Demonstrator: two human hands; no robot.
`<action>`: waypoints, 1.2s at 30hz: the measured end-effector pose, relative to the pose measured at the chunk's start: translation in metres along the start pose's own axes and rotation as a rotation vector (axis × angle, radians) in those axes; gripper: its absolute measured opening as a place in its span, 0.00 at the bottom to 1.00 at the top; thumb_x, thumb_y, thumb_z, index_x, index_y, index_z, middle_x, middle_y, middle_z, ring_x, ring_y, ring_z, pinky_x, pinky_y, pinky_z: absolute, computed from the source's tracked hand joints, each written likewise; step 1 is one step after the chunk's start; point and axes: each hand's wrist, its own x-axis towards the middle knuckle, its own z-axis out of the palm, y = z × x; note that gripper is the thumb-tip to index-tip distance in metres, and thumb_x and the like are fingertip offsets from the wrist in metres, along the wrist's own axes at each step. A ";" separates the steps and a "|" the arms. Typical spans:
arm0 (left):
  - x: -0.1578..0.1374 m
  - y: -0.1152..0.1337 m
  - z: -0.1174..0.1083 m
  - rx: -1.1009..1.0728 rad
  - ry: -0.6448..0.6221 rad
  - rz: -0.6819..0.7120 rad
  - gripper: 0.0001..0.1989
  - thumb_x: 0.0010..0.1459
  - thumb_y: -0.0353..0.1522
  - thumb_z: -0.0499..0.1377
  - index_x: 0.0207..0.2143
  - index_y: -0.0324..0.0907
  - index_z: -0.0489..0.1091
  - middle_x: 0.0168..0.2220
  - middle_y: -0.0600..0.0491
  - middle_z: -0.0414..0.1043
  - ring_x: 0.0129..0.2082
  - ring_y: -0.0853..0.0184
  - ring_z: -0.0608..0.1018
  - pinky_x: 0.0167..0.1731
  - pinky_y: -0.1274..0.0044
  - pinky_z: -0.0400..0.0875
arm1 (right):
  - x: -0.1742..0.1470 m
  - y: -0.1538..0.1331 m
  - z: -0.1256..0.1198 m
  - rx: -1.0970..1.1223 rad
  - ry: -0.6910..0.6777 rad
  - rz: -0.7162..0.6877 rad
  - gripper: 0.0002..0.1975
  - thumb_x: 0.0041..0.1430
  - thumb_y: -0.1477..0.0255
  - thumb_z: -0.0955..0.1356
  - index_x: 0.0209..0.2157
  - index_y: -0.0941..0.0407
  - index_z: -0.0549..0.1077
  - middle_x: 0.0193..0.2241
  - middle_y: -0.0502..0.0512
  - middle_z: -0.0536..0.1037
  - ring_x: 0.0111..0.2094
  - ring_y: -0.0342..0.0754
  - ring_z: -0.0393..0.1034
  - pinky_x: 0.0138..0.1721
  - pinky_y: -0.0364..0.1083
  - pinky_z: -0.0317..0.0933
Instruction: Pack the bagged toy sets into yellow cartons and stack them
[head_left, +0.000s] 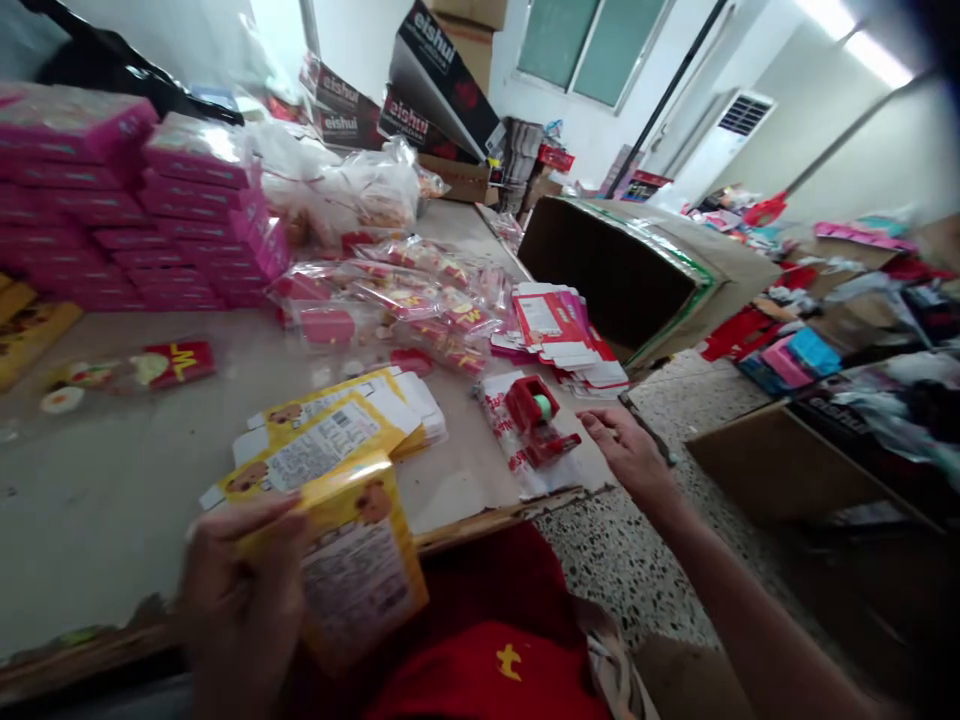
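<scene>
My left hand (247, 580) grips a yellow printed box (367, 580) by its upper left edge, in front of the table edge. The box has a picture of a brown animal and a panel of small print. My right hand (626, 450) is just right of a red tape dispenser (536, 410) with a pale green core, apart from it. Its fingers are pinched together, and what they hold, if anything, is too small to make out. Flattened yellow cartons (322, 445) lie on the table beyond my left hand. Under the dispenser is a white-and-red plastic packet (499, 410).
Clear bags with red-and-yellow packs (405, 290) lie mid-table. Flat red-and-white cartons (562, 330) sit near an open cardboard box (660, 260). Pink boxes (135, 210) are stacked at the left. One bagged red pack (176, 362) lies nearer. Boxes and goods clutter the floor at right.
</scene>
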 end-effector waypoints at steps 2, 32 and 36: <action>-0.003 0.001 0.037 -0.020 -0.029 -0.050 0.08 0.65 0.41 0.61 0.40 0.48 0.73 0.39 0.55 0.76 0.40 0.62 0.77 0.42 0.72 0.74 | 0.014 0.013 -0.012 0.055 -0.219 0.064 0.27 0.59 0.46 0.68 0.39 0.57 0.80 0.40 0.60 0.82 0.43 0.57 0.74 0.45 0.54 0.65; -0.028 0.028 0.158 -0.207 -0.869 -0.353 0.16 0.67 0.49 0.55 0.36 0.46 0.64 0.23 0.60 0.65 0.22 0.68 0.68 0.23 0.79 0.59 | -0.029 0.057 0.000 0.260 -0.094 0.194 0.14 0.50 0.60 0.76 0.23 0.56 0.75 0.18 0.48 0.73 0.22 0.44 0.62 0.27 0.44 0.54; -0.030 0.024 0.169 -0.325 -0.925 -0.391 0.22 0.67 0.54 0.52 0.36 0.46 0.64 0.24 0.60 0.64 0.22 0.69 0.67 0.22 0.79 0.60 | -0.029 0.022 -0.037 0.162 -0.444 -0.028 0.10 0.60 0.63 0.72 0.31 0.56 0.78 0.23 0.48 0.77 0.25 0.45 0.67 0.29 0.44 0.59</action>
